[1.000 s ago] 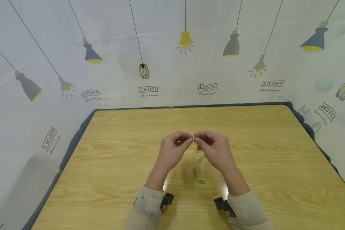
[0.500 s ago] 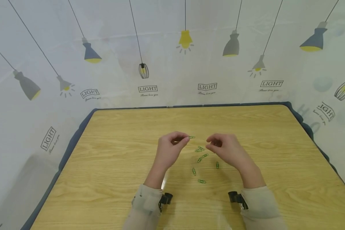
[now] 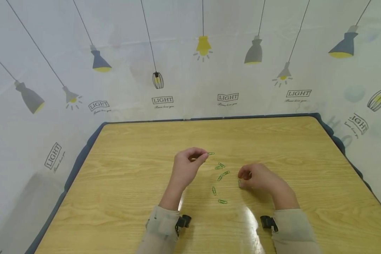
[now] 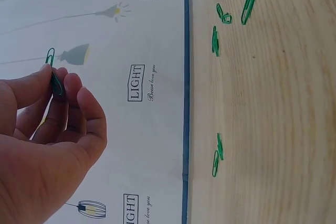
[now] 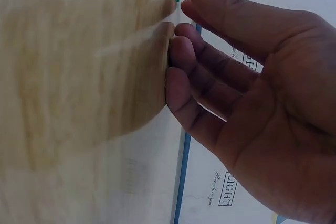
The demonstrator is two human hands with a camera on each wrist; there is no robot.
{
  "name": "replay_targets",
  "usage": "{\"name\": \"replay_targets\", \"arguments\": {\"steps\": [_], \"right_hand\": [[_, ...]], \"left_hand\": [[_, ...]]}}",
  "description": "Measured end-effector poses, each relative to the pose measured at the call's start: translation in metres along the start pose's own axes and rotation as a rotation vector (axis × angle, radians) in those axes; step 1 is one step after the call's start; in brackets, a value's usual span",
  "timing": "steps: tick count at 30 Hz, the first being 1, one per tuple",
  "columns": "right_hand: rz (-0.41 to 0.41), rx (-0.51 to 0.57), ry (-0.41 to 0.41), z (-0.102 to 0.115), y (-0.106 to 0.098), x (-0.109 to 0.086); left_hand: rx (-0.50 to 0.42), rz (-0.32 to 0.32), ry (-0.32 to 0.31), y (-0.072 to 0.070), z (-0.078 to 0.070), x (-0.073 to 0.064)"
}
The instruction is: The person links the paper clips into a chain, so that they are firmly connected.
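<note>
In the head view my left hand (image 3: 187,167) is raised over the table and pinches a green paper clip (image 3: 211,153) between thumb and fingertips. The left wrist view shows a wire loop (image 4: 50,56) above the thumb and more green wire (image 4: 56,84) below it, against the fingers. Low at the table, my right hand (image 3: 260,179) has its thumb beside another green paper clip (image 3: 239,183), with a gap between thumb and forefinger. Its other fingertips (image 5: 178,85) rest at the tabletop in the right wrist view.
Several green paper clips lie scattered between the hands, among them an upper pair (image 3: 220,166), a middle pair (image 3: 223,175) and two nearer clips, one upright (image 3: 214,191) and one lying crosswise (image 3: 222,201). The wooden table (image 3: 130,183) meets a lamp-printed wall covering (image 3: 190,81).
My right hand has parted from the left hand and moved right, toward me and down to the lone paper clip. My left hand has kept its clip and hardly moved.
</note>
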State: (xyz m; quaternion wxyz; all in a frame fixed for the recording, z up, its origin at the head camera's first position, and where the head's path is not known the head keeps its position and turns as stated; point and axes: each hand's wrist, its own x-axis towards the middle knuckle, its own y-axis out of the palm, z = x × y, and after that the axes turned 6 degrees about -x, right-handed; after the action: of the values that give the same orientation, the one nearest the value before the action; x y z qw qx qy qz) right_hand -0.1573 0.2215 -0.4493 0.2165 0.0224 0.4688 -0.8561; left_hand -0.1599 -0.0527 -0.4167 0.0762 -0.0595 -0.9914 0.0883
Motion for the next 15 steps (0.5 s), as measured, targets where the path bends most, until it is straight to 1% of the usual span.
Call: {"name": "replay_targets", "arguments": {"steps": [2,7,11,15], "right_hand": [[-0.003,-0.02,-0.002,-0.0005,0.0021,0.0012],[-0.004,-0.028,-0.006,0.0019,0.0047,0.0022],[0.009,-0.002,0.015,0.0038,0.0064,0.0009],[0.011,0.02,0.034,0.0046,0.0076,-0.0015]], "left_hand": [[-0.005,-0.005,-0.008,-0.0007,0.0003,-0.0001],[-0.026,-0.011,-0.035,-0.0013,0.0014,-0.001],[-0.044,-0.002,-0.045,0.0001,0.0029,-0.0014],[-0.053,0.007,-0.039,0.0028,0.0037,-0.0014]]}}
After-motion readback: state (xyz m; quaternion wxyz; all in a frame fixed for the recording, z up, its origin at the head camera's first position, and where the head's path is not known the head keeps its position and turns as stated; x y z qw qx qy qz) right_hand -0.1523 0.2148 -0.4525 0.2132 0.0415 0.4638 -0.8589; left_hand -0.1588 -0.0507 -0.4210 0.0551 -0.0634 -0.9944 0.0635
